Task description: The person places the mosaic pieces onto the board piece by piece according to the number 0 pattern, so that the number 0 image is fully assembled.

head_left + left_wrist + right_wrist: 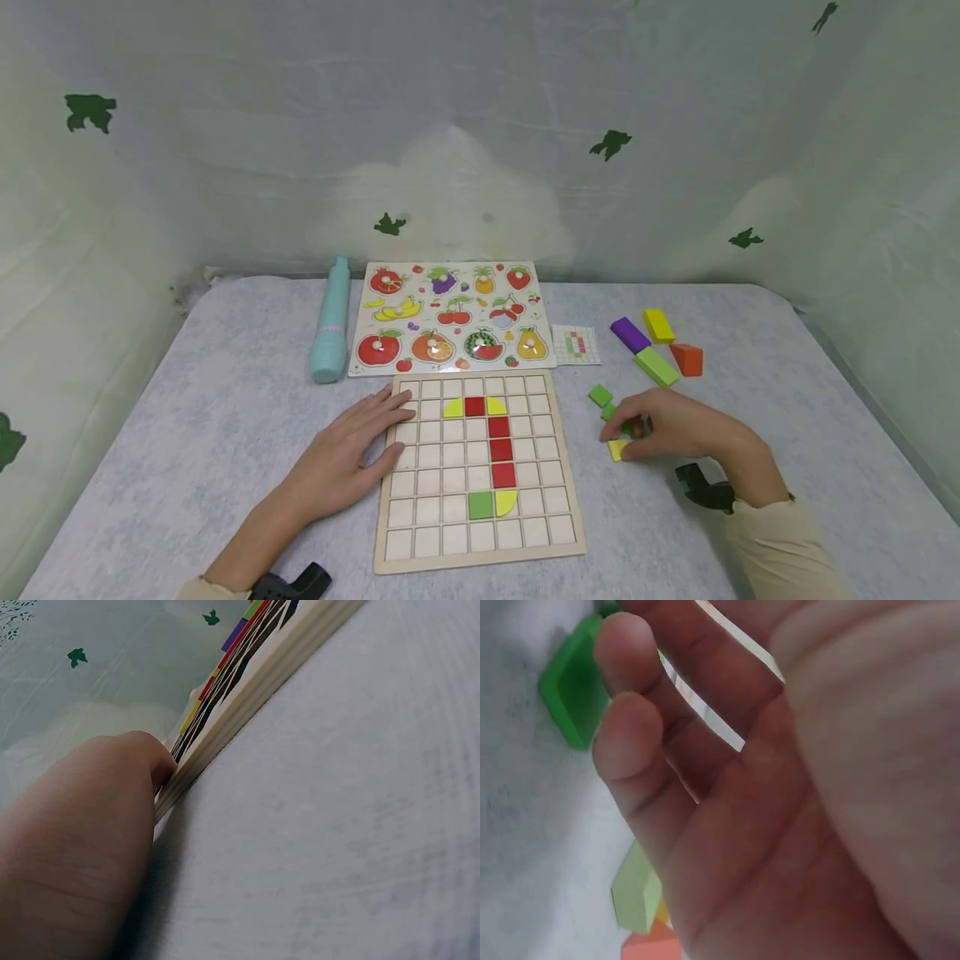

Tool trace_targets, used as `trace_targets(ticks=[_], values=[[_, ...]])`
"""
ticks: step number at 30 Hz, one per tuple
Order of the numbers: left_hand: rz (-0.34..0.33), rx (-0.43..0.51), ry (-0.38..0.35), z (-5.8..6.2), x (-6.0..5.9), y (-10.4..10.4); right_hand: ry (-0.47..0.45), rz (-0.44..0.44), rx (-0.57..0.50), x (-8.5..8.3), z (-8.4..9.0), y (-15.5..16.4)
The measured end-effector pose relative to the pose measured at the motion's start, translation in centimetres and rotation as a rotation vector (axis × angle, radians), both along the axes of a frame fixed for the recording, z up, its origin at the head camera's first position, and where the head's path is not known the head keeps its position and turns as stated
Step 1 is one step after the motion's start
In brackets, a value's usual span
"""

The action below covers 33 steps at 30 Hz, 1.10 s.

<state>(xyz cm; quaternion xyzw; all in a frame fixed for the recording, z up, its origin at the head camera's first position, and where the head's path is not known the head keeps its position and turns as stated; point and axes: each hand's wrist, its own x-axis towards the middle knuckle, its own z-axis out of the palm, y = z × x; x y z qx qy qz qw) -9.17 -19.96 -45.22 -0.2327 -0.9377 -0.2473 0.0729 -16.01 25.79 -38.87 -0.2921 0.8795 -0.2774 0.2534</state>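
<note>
Resting flat with fingers straight, the left hand [341, 462] presses the nine o'clock edge of the wooden grid board [480, 554] at table centre. The right hand [671, 429] curls over small green tiles [600, 395] at the board's three o'clock, a yellow tile [617, 450] touching its thumb; an actual grasp cannot be confirmed.

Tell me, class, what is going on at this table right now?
A person sits at a grey table with a wooden grid board in front of them. The left hand rests flat on the board's left edge. The right hand reaches into small green and yellow tiles lying right of the board. Red, yellow and green tiles already fill some squares. A fruit puzzle and larger coloured blocks lie farther back.
</note>
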Motion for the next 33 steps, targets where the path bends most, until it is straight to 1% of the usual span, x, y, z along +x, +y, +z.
trace_targets(ticks=[3,5,8,12,14,16,22,24,30,33], values=[[0.009,-0.005,-0.025,0.1,0.0,0.1,0.033,0.014,-0.014,0.1,-0.2,-0.5],[0.014,-0.011,-0.04,0.1,0.0,0.1,0.058,0.004,-0.005,0.2,-0.2,-1.1],[0.014,-0.012,-0.045,0.2,0.0,0.0,0.118,-0.016,0.016,0.2,-0.5,-2.0],[0.012,-0.01,-0.043,0.2,0.0,0.0,0.229,-0.025,0.028,0.3,-1.1,-2.9],[0.011,-0.008,-0.043,0.2,0.0,0.0,0.259,-0.027,0.036,0.2,-1.3,-3.1],[0.011,-0.006,-0.04,0.1,0.0,0.0,0.259,-0.023,0.04,0.3,-1.3,-3.1],[0.007,-0.006,-0.017,0.2,0.0,0.1,0.192,0.031,0.021,0.3,-0.9,-2.6],[0.007,-0.008,-0.016,0.2,0.0,0.1,0.199,0.051,0.013,0.2,-1.0,-2.6],[0.006,-0.006,-0.035,0.2,0.0,0.1,0.211,0.029,0.024,0.4,-0.9,-2.9],[0.006,-0.005,-0.038,0.3,0.0,0.1,0.212,0.011,0.003,0.7,-0.7,-3.4]])
